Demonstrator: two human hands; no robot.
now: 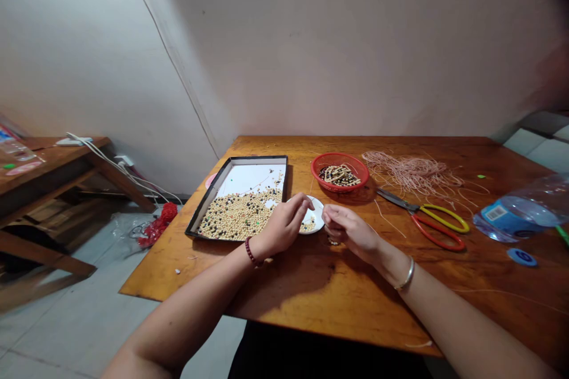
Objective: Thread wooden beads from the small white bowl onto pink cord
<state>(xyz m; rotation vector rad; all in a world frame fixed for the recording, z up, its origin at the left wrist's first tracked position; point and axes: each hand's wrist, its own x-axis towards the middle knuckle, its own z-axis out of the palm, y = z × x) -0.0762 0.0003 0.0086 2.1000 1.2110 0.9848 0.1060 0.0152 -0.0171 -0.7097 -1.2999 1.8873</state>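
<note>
Head view, looking down on a wooden worktop (pixel 284 284) set against a plain wall. Far left, a lower wooden bench (pixel 53 160) carries a white power strip (pixel 73 141), its white cable running down. A crumpled red plastic bag (pixel 157 226) lies on the tile floor (pixel 66 331) below.

Left part of the worktop: a black-rimmed tray (pixel 213 201) lined with white paper, with many cream and dark round beads (pixel 240 213) spread over its near half. Left hand (pixel 284 226), dark beaded bracelet (pixel 249 250) at the wrist, reaches past the tray's right edge. Its fingers (pixel 302 204) bunch narrow at the rim of a small white saucer (pixel 315 213), which holds more beads (pixel 307 225). Cannot tell whether they pinch a bead.

Right hand (pixel 349 231), silver bangle (pixel 405 275) at the wrist, sits just right of the saucer, its fingers (pixel 333 219) curled close together. Held item, if any, too small to tell.

Far of the hands, a red plastic basket (pixel 340 170) holds a heap of beads. Further right: a tangle of pink cord (pixel 411 174), scissors with yellow and red handles (pixel 438 225), then a plastic water bottle (pixel 520 210) on its side and a round blue cap (pixel 521 257).
</note>
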